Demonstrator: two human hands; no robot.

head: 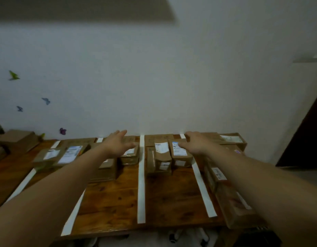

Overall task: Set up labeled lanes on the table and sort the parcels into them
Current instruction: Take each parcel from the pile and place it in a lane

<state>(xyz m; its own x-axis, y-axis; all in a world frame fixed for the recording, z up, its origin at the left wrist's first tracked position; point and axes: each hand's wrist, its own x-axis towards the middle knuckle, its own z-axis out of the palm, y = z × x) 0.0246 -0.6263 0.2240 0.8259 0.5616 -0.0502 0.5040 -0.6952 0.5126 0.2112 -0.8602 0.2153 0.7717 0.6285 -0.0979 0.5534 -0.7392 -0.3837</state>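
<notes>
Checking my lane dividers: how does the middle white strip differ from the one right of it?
The middle strip runs straight to the wall and shows uncovered end to end; the right strip slants in this view, and its far stretch is hidden behind the right hand and a parcel. Both are white, flat on the table.

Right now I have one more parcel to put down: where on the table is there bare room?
Bare wood at the near end between middle strip and right strip, and between middle strip and left strip. Crowded: every lane's wall end, and the whole row of parcels beyond the right strip.
</notes>
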